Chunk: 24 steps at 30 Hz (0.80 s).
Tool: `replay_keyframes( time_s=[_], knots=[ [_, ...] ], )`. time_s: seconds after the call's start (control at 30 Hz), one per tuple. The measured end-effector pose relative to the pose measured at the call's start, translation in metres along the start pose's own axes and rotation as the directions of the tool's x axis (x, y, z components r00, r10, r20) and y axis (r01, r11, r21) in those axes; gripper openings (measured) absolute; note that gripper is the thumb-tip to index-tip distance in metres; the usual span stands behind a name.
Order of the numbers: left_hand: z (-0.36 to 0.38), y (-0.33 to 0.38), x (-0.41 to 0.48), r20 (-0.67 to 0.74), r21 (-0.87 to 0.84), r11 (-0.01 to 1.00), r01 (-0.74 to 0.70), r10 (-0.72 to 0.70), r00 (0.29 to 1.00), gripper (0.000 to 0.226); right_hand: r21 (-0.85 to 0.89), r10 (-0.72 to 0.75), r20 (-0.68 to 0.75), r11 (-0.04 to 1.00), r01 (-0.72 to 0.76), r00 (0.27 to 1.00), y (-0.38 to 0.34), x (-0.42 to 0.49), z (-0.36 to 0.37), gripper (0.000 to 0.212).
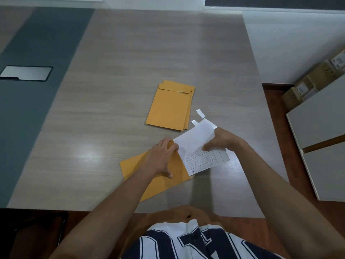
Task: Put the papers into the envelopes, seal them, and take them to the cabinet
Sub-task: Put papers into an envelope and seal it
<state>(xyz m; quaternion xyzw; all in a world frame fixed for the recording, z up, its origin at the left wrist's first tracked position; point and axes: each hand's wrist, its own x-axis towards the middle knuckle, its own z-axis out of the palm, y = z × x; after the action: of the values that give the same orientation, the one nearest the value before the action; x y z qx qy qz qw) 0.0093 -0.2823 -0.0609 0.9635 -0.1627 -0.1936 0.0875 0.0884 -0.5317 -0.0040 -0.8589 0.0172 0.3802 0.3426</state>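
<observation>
A yellow-brown envelope (pixel 160 186) lies slanted on the table near its front edge. My left hand (pixel 162 156) rests on it, fingers at its open end. A white paper (pixel 197 144) with a printed grid sticks partly out of that end, bent upward. My right hand (pixel 222 140) grips the paper's right side, thumb on top. A stack of more yellow-brown envelopes (pixel 170 105) lies flat further back, flaps at the far end.
Two small white strips (pixel 200 113) lie on the wood-grain table (pixel 130 62) just behind the paper. A grey band with a metal cover plate (pixel 26 73) runs along the left. Cardboard boxes (pixel 315 79) and a white cabinet (pixel 321 131) stand at the right.
</observation>
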Motion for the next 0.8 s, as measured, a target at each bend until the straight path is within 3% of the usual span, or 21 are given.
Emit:
replay_keyframes(
  time_s=[0.13, 0.23, 0.33, 0.47, 0.63, 0.8],
  knots=[
    [0.002, -0.002, -0.003, 0.029, -0.019, 0.999, 0.04, -0.039, 0.999, 0.126, 0.076, 0.038, -0.117, 0.997, -0.029, 0.992, 0.013, 0.007, 0.017, 0.04],
    [0.01, 0.004, -0.01, 0.03, 0.022, 0.997, 0.072, -0.072, 0.997, 0.145, 0.178, 0.053, -0.238, 0.984, -0.01, 0.97, 0.02, 0.004, 0.026, 0.031],
    [0.018, 0.013, -0.014, 0.028, 0.051, 0.996, 0.078, -0.079, 0.996, 0.151, 0.171, 0.068, -0.304, 0.985, -0.016, 0.95, 0.028, 0.004, 0.036, 0.027],
    [0.016, 0.016, -0.012, 0.037, 0.071, 0.994, 0.082, -0.085, 0.996, 0.153, 0.236, 0.125, -0.284, 0.97, -0.058, 0.951, 0.035, 0.006, 0.046, 0.03],
    [0.014, 0.021, -0.014, 0.007, 0.074, 0.996, 0.047, -0.047, 0.999, 0.149, 0.293, 0.076, -0.214, 0.956, -0.01, 0.974, 0.022, 0.002, 0.061, 0.033],
    [0.012, 0.027, -0.016, -0.029, 0.051, 0.999, -0.016, 0.017, 0.999, 0.149, 0.268, 0.003, -0.178, 0.962, 0.046, 0.984, 0.005, -0.001, 0.076, 0.017]
  ],
)
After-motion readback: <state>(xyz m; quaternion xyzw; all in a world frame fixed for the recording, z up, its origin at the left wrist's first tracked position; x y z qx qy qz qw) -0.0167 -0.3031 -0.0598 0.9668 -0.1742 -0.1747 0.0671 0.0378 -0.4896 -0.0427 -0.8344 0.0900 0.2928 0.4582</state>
